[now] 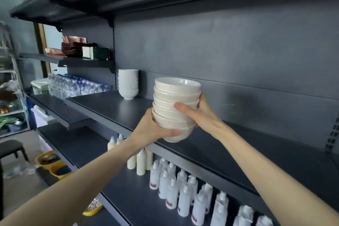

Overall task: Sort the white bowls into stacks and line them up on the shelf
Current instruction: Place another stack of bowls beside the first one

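Note:
I hold a stack of several cream-white bowls [174, 104] over the front edge of the dark shelf [113, 106]. My left hand [152, 128] grips the stack low on its left side, thumb across the bottom bowl. From the right, my right hand [198, 113] grips the middle of the stack, thumb in front and fingers behind. The stack leans slightly and its bottom bowl hangs just above the shelf lip. A second stack of whiter bowls [128, 83] stands upright at the shelf's back left, against the panel.
The shelf runs on bare to the right [256, 152]. White and cream bottles [183, 189] fill the shelf below. Water bottles [73, 86] stand on the left section, dark plates and boxes [80, 50] above them. Yellow tubs [53, 165] sit on the floor.

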Tool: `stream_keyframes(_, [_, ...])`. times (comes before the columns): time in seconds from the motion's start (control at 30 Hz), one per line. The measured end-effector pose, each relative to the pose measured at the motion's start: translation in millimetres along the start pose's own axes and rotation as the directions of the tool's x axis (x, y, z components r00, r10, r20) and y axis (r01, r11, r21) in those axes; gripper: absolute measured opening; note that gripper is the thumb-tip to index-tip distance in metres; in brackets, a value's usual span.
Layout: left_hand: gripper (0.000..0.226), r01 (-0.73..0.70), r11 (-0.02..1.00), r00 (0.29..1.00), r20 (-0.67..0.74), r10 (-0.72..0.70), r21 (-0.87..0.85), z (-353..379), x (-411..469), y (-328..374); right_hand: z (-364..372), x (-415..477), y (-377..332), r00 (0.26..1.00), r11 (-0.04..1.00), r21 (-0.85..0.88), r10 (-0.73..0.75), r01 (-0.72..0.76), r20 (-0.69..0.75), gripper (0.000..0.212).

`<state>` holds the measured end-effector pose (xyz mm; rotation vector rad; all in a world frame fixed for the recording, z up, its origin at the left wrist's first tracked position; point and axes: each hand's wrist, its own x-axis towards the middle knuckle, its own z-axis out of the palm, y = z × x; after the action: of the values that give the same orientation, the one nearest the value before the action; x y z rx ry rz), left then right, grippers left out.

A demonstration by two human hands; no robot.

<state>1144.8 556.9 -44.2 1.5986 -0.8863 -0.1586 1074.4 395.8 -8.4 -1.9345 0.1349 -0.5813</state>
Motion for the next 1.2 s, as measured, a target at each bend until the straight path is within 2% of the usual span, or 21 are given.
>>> stream_keyframes(0.07, [0.065,0.014,1.0,1.0,-0.017,-0.014,-0.012,-18,26,-17,15,32,9,1.0,1.0,-0.01,-0.005,0.005,0.005,0.108])
stream_keyframes(0.2, [0.053,-0.005,1.0,1.0,0.005,0.005,-0.02,-52,72,-42,43,91,18,1.0,1.0,-0.027,0.003,-0.003,-0.001,0.106])
stream_keyframes(0.37, [0.056,-0.018,0.998,0.999,0.032,0.02,-0.055,-100,130,-69,78,161,21,0.999,0.998,-0.058,0.004,-0.006,-0.035,0.092])
stream_keyframes(0.53, [0.062,-0.034,0.996,0.995,0.088,0.042,-0.086,-147,185,-113,119,221,33,0.997,0.997,-0.07,0.018,-0.023,-0.079,0.107])
stream_keyframes(0.67, [0.058,-0.04,0.994,0.982,0.182,0.057,-0.098,-186,228,-152,156,262,51,0.986,0.995,-0.068,0.061,-0.072,-0.157,0.103])
stream_keyframes(0.8, [0.06,-0.041,0.993,0.957,0.283,0.071,-0.11,-216,271,-184,185,295,63,0.963,0.989,-0.075,0.109,-0.131,-0.247,0.11])
stream_keyframes(1.0, [0.063,-0.05,0.99,0.913,0.396,0.098,-0.13,-228,318,-216,200,324,79,0.915,0.973,-0.091,0.166,-0.213,-0.368,0.113])
stream_keyframes(1.2, [0.067,-0.036,0.985,0.884,0.454,0.11,-0.169,-220,352,-241,198,345,98,0.884,0.965,-0.097,0.18,-0.243,-0.431,0.111])
